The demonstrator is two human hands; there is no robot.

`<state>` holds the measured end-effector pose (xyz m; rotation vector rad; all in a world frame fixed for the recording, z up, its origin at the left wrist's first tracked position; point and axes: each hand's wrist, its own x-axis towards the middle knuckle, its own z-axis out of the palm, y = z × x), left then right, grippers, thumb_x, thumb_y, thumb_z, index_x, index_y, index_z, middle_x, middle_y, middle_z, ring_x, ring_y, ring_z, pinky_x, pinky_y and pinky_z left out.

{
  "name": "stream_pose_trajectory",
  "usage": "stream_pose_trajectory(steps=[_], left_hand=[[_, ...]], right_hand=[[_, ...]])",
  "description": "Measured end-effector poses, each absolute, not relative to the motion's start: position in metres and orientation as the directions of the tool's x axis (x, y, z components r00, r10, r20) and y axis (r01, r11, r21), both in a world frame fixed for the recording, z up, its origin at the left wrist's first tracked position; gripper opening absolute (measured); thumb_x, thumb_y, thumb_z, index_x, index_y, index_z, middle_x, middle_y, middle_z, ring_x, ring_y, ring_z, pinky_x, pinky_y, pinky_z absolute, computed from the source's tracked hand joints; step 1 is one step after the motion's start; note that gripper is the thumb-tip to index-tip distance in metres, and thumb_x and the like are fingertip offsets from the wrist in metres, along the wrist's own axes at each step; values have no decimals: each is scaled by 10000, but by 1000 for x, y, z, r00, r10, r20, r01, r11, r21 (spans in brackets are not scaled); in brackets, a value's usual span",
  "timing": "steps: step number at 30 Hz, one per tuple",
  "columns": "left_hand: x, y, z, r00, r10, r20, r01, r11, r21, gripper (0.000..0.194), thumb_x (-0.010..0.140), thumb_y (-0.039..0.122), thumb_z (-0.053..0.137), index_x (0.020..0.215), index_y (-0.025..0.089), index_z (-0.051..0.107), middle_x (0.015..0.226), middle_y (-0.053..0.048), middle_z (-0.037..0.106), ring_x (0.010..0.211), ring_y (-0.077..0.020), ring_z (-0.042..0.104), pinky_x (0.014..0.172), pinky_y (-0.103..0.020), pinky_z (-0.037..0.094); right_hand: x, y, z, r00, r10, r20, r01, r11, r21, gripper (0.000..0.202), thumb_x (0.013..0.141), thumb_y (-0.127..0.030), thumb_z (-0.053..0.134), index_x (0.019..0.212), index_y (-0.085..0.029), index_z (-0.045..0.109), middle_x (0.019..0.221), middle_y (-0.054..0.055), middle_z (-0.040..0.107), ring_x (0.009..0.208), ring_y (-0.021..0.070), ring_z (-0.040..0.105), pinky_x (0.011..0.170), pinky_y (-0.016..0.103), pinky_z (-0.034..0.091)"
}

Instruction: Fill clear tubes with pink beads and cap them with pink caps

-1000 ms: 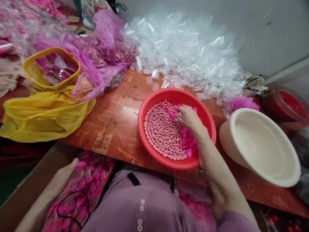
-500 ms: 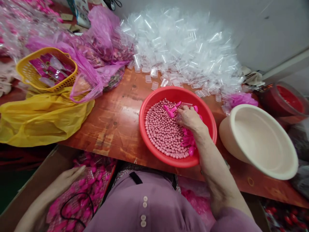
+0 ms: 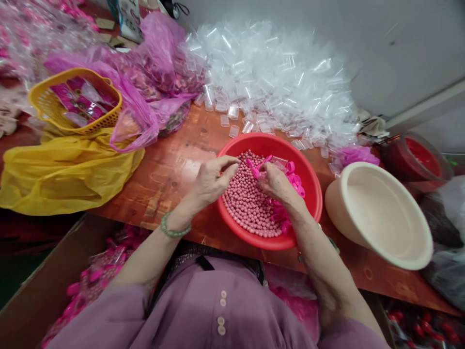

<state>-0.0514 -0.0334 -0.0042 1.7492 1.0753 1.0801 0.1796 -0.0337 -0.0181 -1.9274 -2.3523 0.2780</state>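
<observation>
A red basin point(image 3: 317, 208) holds many small pink beads point(image 3: 243, 198) and, on its right side, several bright pink plastic pieces point(image 3: 296, 182). My right hand point(image 3: 276, 182) is inside the basin, its fingers closed on a bright pink plastic piece point(image 3: 254, 167) with a forked shape. Over the basin's left rim reaches my left hand point(image 3: 214, 179), wearing a green bead bracelet point(image 3: 175, 227) on the wrist. Its thumb and forefinger point toward the pink piece, slightly apart, with nothing visible between them.
Behind the basin lies a heap of clear plastic cases point(image 3: 272, 72). A cream tub point(image 3: 390, 213) stands at the right. To the left are a yellow basket point(image 3: 39, 104), a yellow bag point(image 3: 69, 174) and a pink bag point(image 3: 165, 41). Below, a box point(image 3: 47, 281) holds packed pink items.
My left hand has risen from the box of pink items to the basin's left side. My right hand has shifted slightly left, onto the forked pink piece.
</observation>
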Motion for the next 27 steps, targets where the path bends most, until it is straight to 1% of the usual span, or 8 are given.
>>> stream_pose_trajectory(steps=[2,4,7,10,14,17,23,27], left_hand=[[-37,-26,-14,291,897,332,325,-419,848,297,934,228,458,1086,141,698,1070,-99,747,970,-180,683,904,-289,508],[-30,-23,-20,342,864,370,436,-495,751,333,940,181,416,1140,117,675,1130,-133,728,1045,-211,669,961,-334,495],[-29,-25,-22,435,839,328,579,-540,611,356,944,155,387,1171,107,656,1104,-158,718,1033,-246,663,933,-379,506],[-31,-28,-20,486,826,284,642,-558,525,346,938,136,371,1120,129,665,1061,-147,716,1001,-245,660,910,-375,509],[-30,-28,-19,500,820,277,653,-567,502,346,931,120,363,1098,126,666,1059,-141,717,1034,-246,658,943,-371,503],[-30,-28,-17,500,828,254,672,-556,489,346,919,115,377,1102,119,670,1073,-147,719,1047,-257,661,955,-385,507],[-28,-29,-19,468,836,288,650,-546,529,404,920,115,364,1226,105,628,1131,-151,716,1082,-253,665,986,-402,512],[-30,-25,-23,397,859,323,572,-507,645,429,943,156,350,1295,91,587,1231,-162,690,1182,-247,635,1061,-415,478]], right_hand=[[176,-37,-16,-231,971,-61,952,212,-220,326,852,-173,519,1158,-77,575,1058,168,684,920,235,628,799,322,484],[171,-39,-15,-249,955,-164,963,227,-142,262,863,-147,492,1080,-74,619,1002,176,703,875,240,645,788,331,489],[158,-43,-15,-300,912,-281,943,328,57,258,836,-43,457,935,-78,693,929,222,722,859,290,666,791,388,498],[139,-47,-20,-416,841,-348,877,472,93,310,827,9,427,879,-50,727,880,264,722,886,341,669,816,449,496],[120,-46,-29,-524,758,-388,829,558,-29,305,845,8,451,951,-54,730,989,214,736,965,273,664,922,392,475],[118,-40,-32,-578,712,-398,804,579,-131,323,772,-12,578,1057,-90,707,1082,142,732,996,217,655,919,305,479],[126,-32,-36,-609,735,-298,733,378,-566,392,657,0,610,1032,-81,689,914,69,719,782,192,612,737,285,506],[135,-26,-33,-628,756,-183,532,245,-811,355,691,-93,690,1045,-122,685,956,25,707,911,210,617,895,347,500]])
